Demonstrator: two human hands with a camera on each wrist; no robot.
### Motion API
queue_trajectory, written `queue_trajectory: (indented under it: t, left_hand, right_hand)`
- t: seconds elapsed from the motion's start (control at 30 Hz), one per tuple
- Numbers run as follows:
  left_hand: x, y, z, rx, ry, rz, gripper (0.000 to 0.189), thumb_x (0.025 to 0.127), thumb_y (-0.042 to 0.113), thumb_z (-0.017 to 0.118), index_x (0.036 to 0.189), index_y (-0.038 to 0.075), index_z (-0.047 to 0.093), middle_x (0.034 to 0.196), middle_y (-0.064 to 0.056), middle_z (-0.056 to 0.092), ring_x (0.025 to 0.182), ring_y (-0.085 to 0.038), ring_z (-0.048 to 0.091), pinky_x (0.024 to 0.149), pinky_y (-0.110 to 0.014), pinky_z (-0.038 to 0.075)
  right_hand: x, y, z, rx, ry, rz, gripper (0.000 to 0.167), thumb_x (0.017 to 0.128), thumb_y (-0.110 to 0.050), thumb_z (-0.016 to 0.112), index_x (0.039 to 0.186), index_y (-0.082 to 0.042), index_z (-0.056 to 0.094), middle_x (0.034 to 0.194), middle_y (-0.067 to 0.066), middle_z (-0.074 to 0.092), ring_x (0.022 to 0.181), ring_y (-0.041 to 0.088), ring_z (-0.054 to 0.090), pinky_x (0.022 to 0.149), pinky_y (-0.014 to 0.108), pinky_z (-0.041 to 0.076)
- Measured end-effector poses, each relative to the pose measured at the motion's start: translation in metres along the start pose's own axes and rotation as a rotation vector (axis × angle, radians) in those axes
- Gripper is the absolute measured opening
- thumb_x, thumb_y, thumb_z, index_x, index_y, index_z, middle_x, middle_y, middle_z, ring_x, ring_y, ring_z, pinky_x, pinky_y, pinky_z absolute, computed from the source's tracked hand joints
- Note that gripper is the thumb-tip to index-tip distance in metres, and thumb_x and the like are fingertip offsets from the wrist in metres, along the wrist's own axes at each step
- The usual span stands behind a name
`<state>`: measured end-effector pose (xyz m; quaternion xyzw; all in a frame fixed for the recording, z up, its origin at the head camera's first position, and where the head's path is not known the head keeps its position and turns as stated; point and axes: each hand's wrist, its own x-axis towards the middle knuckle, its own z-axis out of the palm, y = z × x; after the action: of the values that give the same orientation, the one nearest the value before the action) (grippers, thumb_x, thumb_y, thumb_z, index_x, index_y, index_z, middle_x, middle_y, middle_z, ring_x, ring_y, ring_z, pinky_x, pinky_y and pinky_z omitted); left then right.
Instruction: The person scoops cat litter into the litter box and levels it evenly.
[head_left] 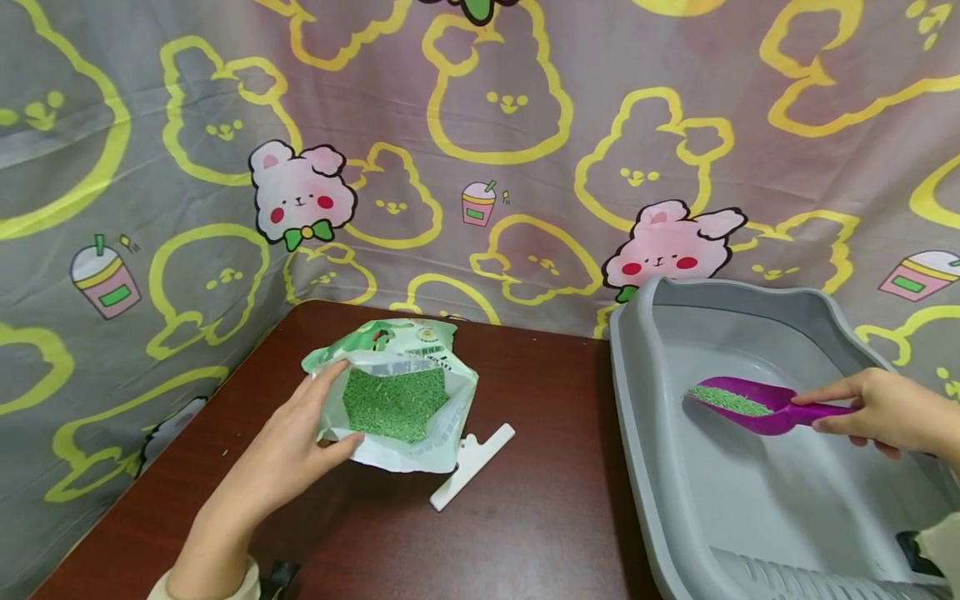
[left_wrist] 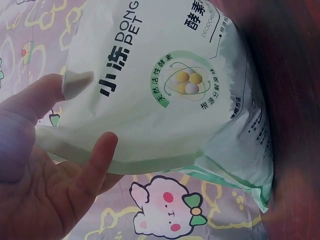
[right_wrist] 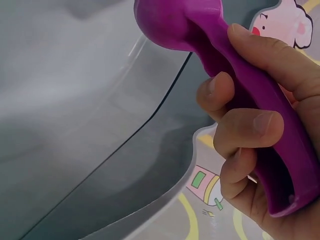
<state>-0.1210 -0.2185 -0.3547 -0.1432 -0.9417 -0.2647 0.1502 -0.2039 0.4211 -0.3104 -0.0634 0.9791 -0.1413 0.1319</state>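
My right hand [head_left: 892, 412] grips the handle of a purple scoop [head_left: 780, 417], fingers curled round it as the right wrist view shows. Green pellets [head_left: 727, 400] lie in the scoop, which is held over the inside of a grey litter box [head_left: 633, 400]. My left hand [head_left: 288, 446] holds the left side of an opened bag of cat litter [head_left: 457, 417] by its rim, with thumb and fingers spread along the edge. More green litter [head_left: 397, 404] shows inside the bag's mouth. Printed lettering covers the white bag [left_wrist: 145, 125] in the left wrist view.
A white sealing clip [head_left: 472, 467] lies on the brown table [head_left: 555, 500] just right of the bag. Behind the table hangs a grey curtain [head_left: 525, 108] with cartoon prints. The litter box's raised walls stand at the table's right side.
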Motion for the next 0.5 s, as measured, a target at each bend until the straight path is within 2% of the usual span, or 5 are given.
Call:
queue_trajectory:
  t: [0.5]
  left_hand:
    - [0.0, 0.0, -0.001, 0.002, -0.003, -0.003, 0.086, 0.082, 0.014, 0.079, 0.152, 0.003, 0.03, 0.151, -0.021, 0.041, 0.135, -0.04, 0.044, 0.104, -0.059, 0.04]
  right_hand:
    - [-0.001, -0.005, -0.011, -0.024, -0.047, 0.037, 0.044, 0.086, -0.019, 0.075, 0.124, 0.002, 0.067, 0.054, 0.0, 0.048, 0.042, 0.011, 0.039, 0.042, 0.023, 0.039]
